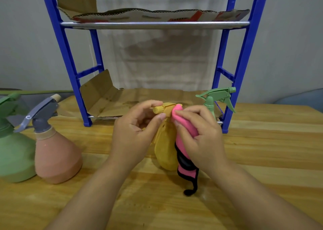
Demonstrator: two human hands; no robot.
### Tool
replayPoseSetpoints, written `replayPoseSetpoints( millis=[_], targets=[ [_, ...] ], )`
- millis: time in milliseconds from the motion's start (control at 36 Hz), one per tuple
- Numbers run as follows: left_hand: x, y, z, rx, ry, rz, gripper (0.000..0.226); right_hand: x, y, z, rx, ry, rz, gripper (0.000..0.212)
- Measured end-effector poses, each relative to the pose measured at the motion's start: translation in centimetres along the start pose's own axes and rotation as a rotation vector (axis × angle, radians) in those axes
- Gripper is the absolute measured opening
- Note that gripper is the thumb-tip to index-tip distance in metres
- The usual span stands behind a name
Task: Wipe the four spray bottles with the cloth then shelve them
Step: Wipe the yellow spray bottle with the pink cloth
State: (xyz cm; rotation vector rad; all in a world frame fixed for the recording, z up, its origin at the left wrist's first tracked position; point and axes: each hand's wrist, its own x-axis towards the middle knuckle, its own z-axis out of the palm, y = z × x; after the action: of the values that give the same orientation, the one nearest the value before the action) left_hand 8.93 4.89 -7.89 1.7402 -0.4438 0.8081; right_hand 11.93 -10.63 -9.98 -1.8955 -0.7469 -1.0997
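Landmark: blue shelf rack (70,58), standing at the back of the wooden bench (262,151), cardboard liners (108,97) on both tiers.

Largest first, no-subject notes:

Green round bottle (12,153), far left of rack, cut by frame edge; unshelved. Pink-tan bottle (56,151) with grey trigger, just beside it, left of rack's front left foot; unshelved. Second green bottle, only its spray head (216,97) visible, at rack's right post on or beside bottom tier; body hidden behind right hand, cannot tell if fully shelved.

Yellow bottle (166,147), in front of rack's lower tier, centre, base seemingly on bench, tilted slightly. Step in hand, judged: wiping its trigger head.

Left hand (138,130): fingers (148,105) curled, pinching yellow nozzle between thumb and forefinger, steadying it. Right hand (201,135): fingers (188,111) clamped on pink cloth (183,130), pressing it against head and neck; black-edged tail of cloth hangs down to bench.

To do well: keep nozzle pinch firm so head stays put; drag cloth down from head over neck and around body, turning bottle with left hand to reach back side; gather dangling cloth tail so it avoids snagging the trigger; avoid squeezing trigger. Then onto bottom tier, clear of the green head.
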Motion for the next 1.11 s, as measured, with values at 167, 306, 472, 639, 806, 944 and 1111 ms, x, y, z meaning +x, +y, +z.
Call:
replayPoseSetpoints(
  millis=[167, 306, 472, 639, 806, 944, 1111],
  targets=[
    [-0.1, 0.1, 0.3, -0.019, 0.013, -0.001, 0.024, -0.4, 0.3, 0.1, -0.008, 0.017, 0.106, 0.024],
    [0.0, -0.2, 0.1, 0.006, 0.029, 0.019, 0.024, -1.4, -0.4, -0.2, 0.007, -0.126, -0.078, 0.025],
    [-0.1, -0.1, 0.0, -0.011, 0.032, -0.001, 0.028, -1.6, 0.5, -0.8, -0.071, -0.095, 0.106, 0.024],
    [-0.2, -0.1, -0.2, -0.041, 0.023, -0.072, 0.032, -2.9, 0.7, -2.2, -0.059, -0.301, 0.064, 0.026],
    [-0.8, -0.1, 0.0, -0.163, 0.032, -0.234, 0.043, -2.9, 0.8, -2.8, -0.079, -0.18, 0.175, 0.025],
    [-2.2, -0.8, 0.1, -0.157, -0.039, -0.376, 0.055, -3.0, 0.9, -2.6, -0.065, -0.109, 0.259, 0.026],
    [-3.3, -2.9, 0.5, 0.033, -0.197, -0.511, 0.065, -3.6, 0.9, -2.5, 0.014, -0.064, 0.321, 0.027]
  ],
)
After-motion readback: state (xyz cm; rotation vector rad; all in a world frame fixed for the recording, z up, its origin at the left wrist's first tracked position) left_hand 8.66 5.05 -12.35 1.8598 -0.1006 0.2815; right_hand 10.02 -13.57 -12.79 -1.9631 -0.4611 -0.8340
